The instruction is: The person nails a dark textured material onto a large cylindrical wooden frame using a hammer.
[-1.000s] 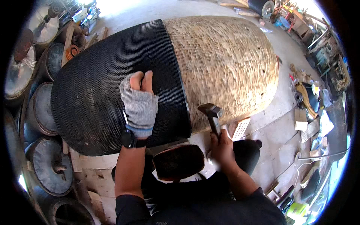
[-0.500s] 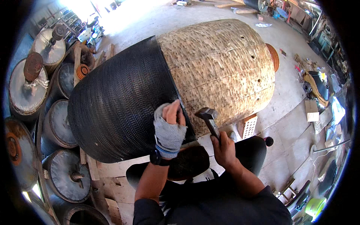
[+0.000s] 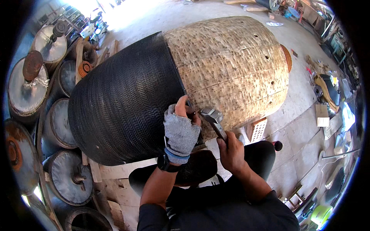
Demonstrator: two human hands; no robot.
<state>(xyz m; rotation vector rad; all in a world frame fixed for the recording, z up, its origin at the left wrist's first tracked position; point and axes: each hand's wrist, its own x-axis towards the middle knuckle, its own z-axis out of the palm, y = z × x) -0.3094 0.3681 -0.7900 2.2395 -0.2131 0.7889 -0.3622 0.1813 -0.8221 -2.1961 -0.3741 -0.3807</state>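
A large barrel-shaped wooden roller [image 3: 231,65] lies in front of me, its right part bare, pale and pitted. Black toothed wire [image 3: 123,100] covers its left part in tight rows. My left hand [image 3: 182,129], in a grey glove with bare fingertips, rests at the wire's right edge. Its fingers are curled together, and what they pinch is too small to make out. My right hand [image 3: 232,153] grips a hammer [image 3: 216,122] by its handle. The hammer's head is right beside my left fingertips, close to the roller's surface.
Several metal-ended drums [image 3: 71,179] crowd the left side. A perforated brick [image 3: 257,130] stands under the roller's near right side. A dark round pad [image 3: 195,167] is between my knees. Cardboard [image 3: 322,115] and scraps lie at the right, with a bright green roll [image 3: 321,214] below.
My left hand has shifted right along the wire's edge, its fingers now closer to the hammer head. The hammer stays in my right hand. The whole view has shifted slightly.
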